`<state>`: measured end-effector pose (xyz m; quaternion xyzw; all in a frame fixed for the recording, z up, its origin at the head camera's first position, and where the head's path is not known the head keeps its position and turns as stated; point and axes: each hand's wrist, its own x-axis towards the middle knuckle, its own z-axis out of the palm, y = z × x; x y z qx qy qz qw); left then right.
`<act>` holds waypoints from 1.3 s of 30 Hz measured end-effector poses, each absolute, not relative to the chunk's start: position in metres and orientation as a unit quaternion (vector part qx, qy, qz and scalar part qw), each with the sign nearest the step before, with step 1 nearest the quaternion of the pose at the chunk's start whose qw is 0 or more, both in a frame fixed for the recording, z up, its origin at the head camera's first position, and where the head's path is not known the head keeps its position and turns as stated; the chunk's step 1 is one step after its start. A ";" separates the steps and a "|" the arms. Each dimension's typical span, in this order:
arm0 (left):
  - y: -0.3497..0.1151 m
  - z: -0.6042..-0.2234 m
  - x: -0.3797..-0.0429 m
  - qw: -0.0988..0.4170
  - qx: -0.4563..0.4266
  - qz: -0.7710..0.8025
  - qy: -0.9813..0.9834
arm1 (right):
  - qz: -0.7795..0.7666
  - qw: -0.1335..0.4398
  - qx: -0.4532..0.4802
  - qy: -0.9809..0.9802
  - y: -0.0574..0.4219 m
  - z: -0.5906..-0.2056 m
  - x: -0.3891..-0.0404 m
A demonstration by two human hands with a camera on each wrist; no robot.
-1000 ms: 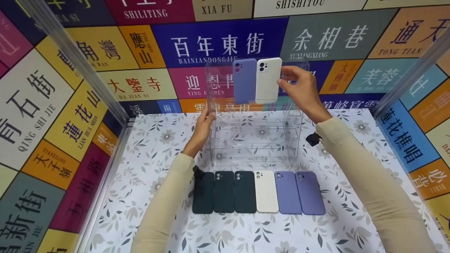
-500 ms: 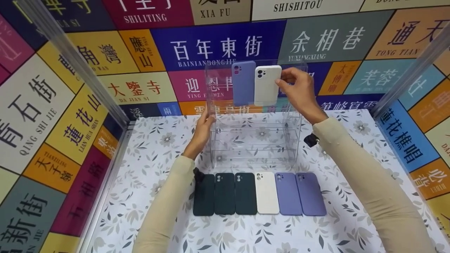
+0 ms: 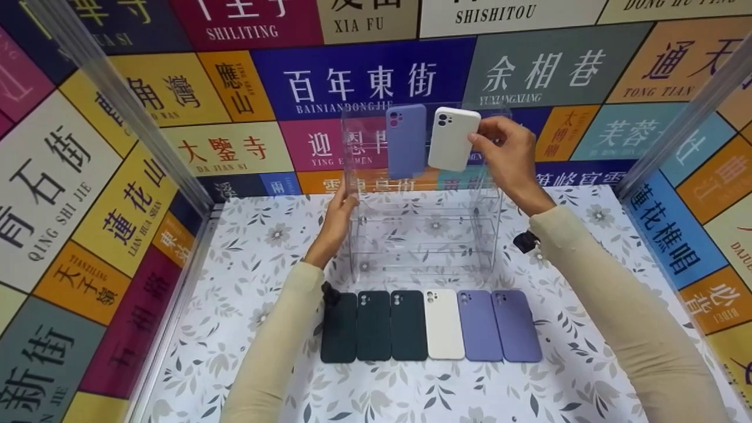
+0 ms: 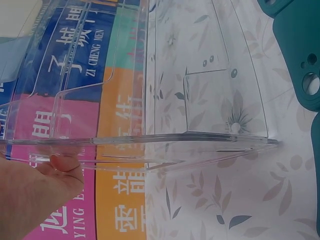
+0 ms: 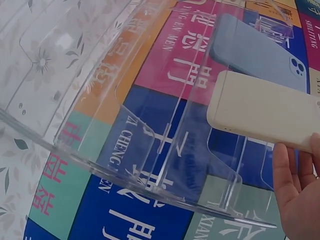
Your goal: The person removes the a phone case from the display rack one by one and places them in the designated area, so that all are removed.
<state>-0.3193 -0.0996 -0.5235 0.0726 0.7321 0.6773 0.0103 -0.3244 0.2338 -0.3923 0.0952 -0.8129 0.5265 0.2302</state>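
Observation:
A clear acrylic tiered rack (image 3: 424,235) stands at the middle back. My left hand (image 3: 333,226) grips its left side edge; in the left wrist view, the fingertips (image 4: 67,164) show at the clear side panel. A purple phone case (image 3: 405,141) stands upright on the rack's top tier. To its right, my right hand (image 3: 508,155) pinches a white phone case (image 3: 455,139) by its right edge. That case leans slightly, camera cutout at the top, apart from the purple one. In the right wrist view, the white case's lower end (image 5: 235,102) overlaps the rack's upper tier.
A row of phone cases lies before the rack: several dark green ones (image 3: 374,326), one white (image 3: 445,324) and two purple (image 3: 482,325) ones. Sign-printed walls (image 3: 364,76) enclose the back and sides of the floral-patterned table (image 3: 264,329).
The white case first came down a little beside the purple case. Then my right hand moved it right and tilted it, widening the gap. My left hand stays at the rack's side.

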 end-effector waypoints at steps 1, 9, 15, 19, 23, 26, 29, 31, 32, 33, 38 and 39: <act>-0.100 -0.524 -0.319 0.010 0.073 0.677 0.732 | 0.528 0.231 0.095 -0.812 0.234 -0.392 -0.324; -0.098 -0.524 -0.319 0.003 0.071 0.682 0.728 | 0.532 0.236 0.095 -0.808 0.237 -0.392 -0.318; -0.097 -0.524 -0.318 0.011 0.074 0.684 0.726 | 0.537 0.246 0.098 -0.801 0.237 -0.391 -0.313; -0.098 -0.524 -0.318 0.014 0.077 0.682 0.728 | 0.533 0.254 0.112 -0.800 0.239 -0.392 -0.310; -0.098 -0.524 -0.318 0.014 0.075 0.681 0.728 | 0.532 0.250 0.114 -0.801 0.241 -0.393 -0.307; -0.097 -0.524 -0.318 0.012 0.072 0.685 0.725 | 0.532 0.241 0.106 -0.805 0.243 -0.394 -0.303; -0.097 -0.524 -0.319 0.007 0.069 0.688 0.722 | 0.531 0.233 0.097 -0.809 0.245 -0.394 -0.299; -0.098 -0.523 -0.319 0.006 0.068 0.686 0.725 | 0.530 0.232 0.095 -0.811 0.246 -0.394 -0.297; -0.098 -0.523 -0.319 0.006 0.068 0.685 0.725 | 0.528 0.233 0.096 -0.811 0.246 -0.395 -0.295; -0.098 -0.523 -0.319 0.006 0.068 0.685 0.726 | 0.527 0.232 0.096 -0.812 0.247 -0.395 -0.294; -0.099 -0.524 -0.319 0.007 0.075 0.685 0.725 | 0.519 0.237 0.106 -0.814 0.249 -0.404 -0.291; -0.099 -0.524 -0.319 0.006 0.075 0.686 0.724 | 0.518 0.236 0.108 -0.815 0.250 -0.406 -0.291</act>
